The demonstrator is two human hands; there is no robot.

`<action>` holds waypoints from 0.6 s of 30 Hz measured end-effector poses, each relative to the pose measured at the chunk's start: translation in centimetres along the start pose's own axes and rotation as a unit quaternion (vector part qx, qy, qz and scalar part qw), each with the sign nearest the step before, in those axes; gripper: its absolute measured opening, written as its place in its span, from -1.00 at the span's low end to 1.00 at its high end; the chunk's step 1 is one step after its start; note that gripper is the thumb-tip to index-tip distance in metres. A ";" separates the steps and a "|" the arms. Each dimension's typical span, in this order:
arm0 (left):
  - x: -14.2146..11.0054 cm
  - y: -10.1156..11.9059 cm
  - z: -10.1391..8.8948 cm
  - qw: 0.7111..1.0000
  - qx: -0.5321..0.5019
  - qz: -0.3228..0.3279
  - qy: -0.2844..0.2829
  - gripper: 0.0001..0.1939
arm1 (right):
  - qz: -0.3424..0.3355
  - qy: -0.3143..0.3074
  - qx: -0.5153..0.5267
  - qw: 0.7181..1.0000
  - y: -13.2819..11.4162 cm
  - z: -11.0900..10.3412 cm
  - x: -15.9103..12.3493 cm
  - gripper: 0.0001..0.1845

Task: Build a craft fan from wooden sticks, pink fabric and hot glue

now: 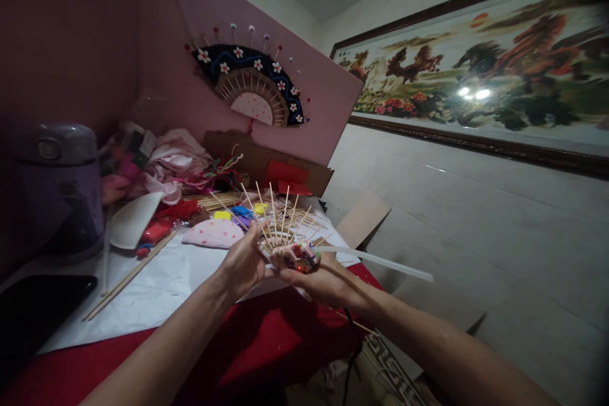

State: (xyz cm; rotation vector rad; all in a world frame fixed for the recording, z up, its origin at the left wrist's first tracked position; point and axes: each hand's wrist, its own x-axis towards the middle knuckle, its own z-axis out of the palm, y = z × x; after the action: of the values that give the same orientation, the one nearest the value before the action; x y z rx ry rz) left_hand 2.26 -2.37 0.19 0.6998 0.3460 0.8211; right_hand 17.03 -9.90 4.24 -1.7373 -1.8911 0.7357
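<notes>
At the far left a purple bottle (61,196) stands behind a dark, glossy slab; to their right a pair of loose bamboo skewers (130,276) lies on white paper (166,295), and beyond them sits a padded half-round of pink-spotted cloth (212,234), which looks soft and easily dented. The left hand (248,259) pinches the lower edge of a small skewer fan frame (280,235), held up over the table's near edge, its sticks splaying upward. The frame should feel very light; each stick is probably stiff but snaps or twists loose at the joint if levered, so the base, where the sticks converge, seems the safest hold, clear of any warm glue. Next to it, the right hand (328,279) is wrapped around a patterned glue gun (295,258), a red light showing; it likely has modest weight, with a hot nozzle, so the grip belongs on the body. Rightward from it juts a long translucent glue stick (380,258), presumably bendy and rather slick.
</notes>
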 end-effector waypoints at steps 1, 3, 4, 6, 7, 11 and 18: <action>0.1 0.0 -0.1 1.000 -0.005 0.003 -0.002 -0.53 | 0.011 -0.001 -0.002 1.000 0.2 0.1 0.0 -0.74; 0.2 -0.1 -0.3 1.000 -0.017 0.013 -0.001 -0.53 | 0.026 0.005 0.004 1.000 0.6 0.2 -0.1 -0.76; 0.3 -0.2 -0.4 1.000 -0.022 0.016 0.003 -0.52 | 0.029 0.012 0.008 0.999 0.8 0.2 -0.1 -0.76; 0.4 -0.1 -0.4 1.000 -0.024 0.018 0.008 -0.51 | 0.031 0.026 0.013 0.999 1.1 0.3 -0.2 -0.77; 0.4 -0.1 -0.4 1.000 -0.021 0.018 0.009 -0.50 | 0.031 0.029 0.013 0.999 1.2 0.3 -0.3 -0.77; 0.2 0.1 -0.1 1.000 -0.012 0.022 0.013 -0.49 | 0.032 0.015 0.004 0.999 1.1 0.1 -0.7 -0.80; 0.1 0.3 0.1 1.000 -0.014 0.021 0.018 -0.49 | 0.040 -0.002 0.017 0.999 0.0 -0.4 -1.6 -0.89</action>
State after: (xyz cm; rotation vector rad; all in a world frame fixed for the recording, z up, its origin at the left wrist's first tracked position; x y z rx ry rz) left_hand 2.16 -2.18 0.47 0.6694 0.3527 0.8781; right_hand 17.43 -11.49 4.53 -1.8008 -1.8092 0.7963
